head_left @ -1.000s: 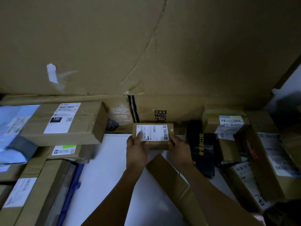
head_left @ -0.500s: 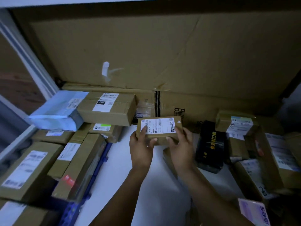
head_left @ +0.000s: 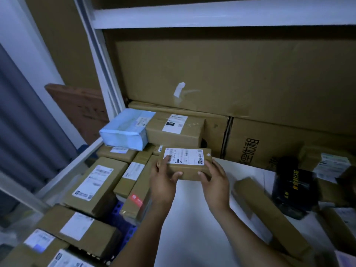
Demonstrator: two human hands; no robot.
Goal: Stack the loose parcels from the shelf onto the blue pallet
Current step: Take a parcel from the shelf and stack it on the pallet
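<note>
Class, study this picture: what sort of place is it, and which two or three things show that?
Probably a parcel depot or courier storeroom. Labelled cardboard parcels lie piled on a blue pallet, a white shelf frame stands above, and the left hand and right hand hold a small parcel.

A small parcel (head_left: pixel 186 164) of matt brown cardboard carries a smooth white paper label. Far behind it, a large cardboard sheet (head_left: pixel 240 74) looks matt and creased. At left are a slightly shiny pale blue plastic mailer bag (head_left: pixel 125 130) and a gridded plastic blue pallet (head_left: pixel 120 209). The shelf board (head_left: pixel 192 228) is smooth and white. At right, a black packet (head_left: pixel 292 189) looks glossy.
</note>
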